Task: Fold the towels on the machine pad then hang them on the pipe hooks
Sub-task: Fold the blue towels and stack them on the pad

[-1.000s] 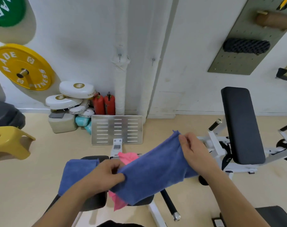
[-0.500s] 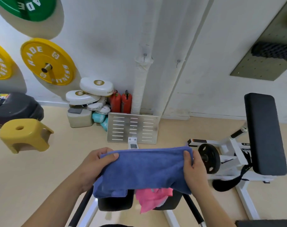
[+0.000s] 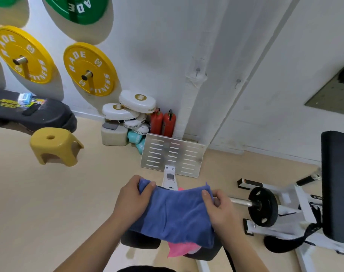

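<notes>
My left hand (image 3: 130, 201) pinches far-left corner of blue towel (image 3: 175, 214), thumb on top. My right hand (image 3: 219, 208) grips far-right corner, fingers curled shut. Towel spread over black pad (image 3: 140, 241); pink towel (image 3: 182, 250) pokes out beneath its near edge.

single head-worn wide-angle view, looking forward and down, close over the hands (image 3: 177, 205), facing the wall (image 3: 157, 46)
</notes>
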A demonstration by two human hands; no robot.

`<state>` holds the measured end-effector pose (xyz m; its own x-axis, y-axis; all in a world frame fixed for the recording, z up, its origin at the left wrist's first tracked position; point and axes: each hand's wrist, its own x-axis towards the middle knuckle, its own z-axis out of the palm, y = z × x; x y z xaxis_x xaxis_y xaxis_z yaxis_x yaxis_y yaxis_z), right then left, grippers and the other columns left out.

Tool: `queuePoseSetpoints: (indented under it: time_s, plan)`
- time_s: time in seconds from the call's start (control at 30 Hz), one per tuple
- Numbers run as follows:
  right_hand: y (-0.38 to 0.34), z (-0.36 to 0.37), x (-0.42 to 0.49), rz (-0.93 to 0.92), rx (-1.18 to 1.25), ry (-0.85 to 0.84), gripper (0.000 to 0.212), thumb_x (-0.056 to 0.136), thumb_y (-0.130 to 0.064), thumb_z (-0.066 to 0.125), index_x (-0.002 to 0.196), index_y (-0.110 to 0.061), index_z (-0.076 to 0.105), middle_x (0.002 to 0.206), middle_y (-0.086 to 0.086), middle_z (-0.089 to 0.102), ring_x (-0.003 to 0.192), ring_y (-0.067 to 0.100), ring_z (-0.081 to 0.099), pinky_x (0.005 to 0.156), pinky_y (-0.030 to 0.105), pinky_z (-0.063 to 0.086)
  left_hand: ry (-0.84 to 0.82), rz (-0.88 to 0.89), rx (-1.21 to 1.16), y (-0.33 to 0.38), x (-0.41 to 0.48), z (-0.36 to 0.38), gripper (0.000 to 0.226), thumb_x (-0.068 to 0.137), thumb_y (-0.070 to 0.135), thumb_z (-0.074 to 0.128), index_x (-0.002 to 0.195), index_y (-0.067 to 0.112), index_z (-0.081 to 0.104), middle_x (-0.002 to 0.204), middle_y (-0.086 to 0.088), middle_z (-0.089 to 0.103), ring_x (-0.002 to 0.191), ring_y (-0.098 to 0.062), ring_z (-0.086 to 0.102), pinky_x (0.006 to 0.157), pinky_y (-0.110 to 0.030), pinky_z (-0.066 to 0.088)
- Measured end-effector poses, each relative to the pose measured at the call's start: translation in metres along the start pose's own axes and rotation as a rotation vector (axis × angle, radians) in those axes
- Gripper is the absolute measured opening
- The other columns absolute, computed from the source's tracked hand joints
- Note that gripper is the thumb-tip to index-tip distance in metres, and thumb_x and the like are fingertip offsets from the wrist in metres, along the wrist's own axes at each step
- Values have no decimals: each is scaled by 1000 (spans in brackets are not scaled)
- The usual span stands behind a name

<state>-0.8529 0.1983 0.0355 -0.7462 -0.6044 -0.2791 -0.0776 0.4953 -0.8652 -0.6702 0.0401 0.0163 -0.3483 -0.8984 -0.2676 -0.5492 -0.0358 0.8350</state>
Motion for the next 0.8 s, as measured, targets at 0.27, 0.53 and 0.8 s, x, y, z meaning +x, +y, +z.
queuePoseSetpoints:
  time_s: [0.27, 0.53, 0.8]
  plan:
    - [-8, 21, -14, -147, 199, -115, 19, 89, -28, 69, 84, -10, 67, 65, 26, 53, 59, 23, 48, 56, 38, 40, -308, 2, -374, 56, -49, 40, 15, 93, 20, 71, 106, 29, 71, 90, 4, 78, 86, -8, 75, 79, -28, 62]
    - [-1, 9, -17, -131, 142, -76, 19, 92, -19, 74, 82, -3, 73, 79, 26, 67, 77, 45, 62, 71, 53, 53, -188, 33, -402, 59, -52, 45, 23, 98, 25, 67, 84, 40, 76, 84, 8, 75, 83, -7, 71, 68, -17, 55]
    - [-17, 10, -27, -42, 209, -107, 15, 96, -22, 68, 86, -22, 79, 72, 1, 73, 79, 35, 70, 75, 43, 63, -341, 18, -316, 65, -69, 51, 24, 107, 36, 47, 99, 34, 69, 101, 6, 66, 98, -6, 65, 86, -19, 52]
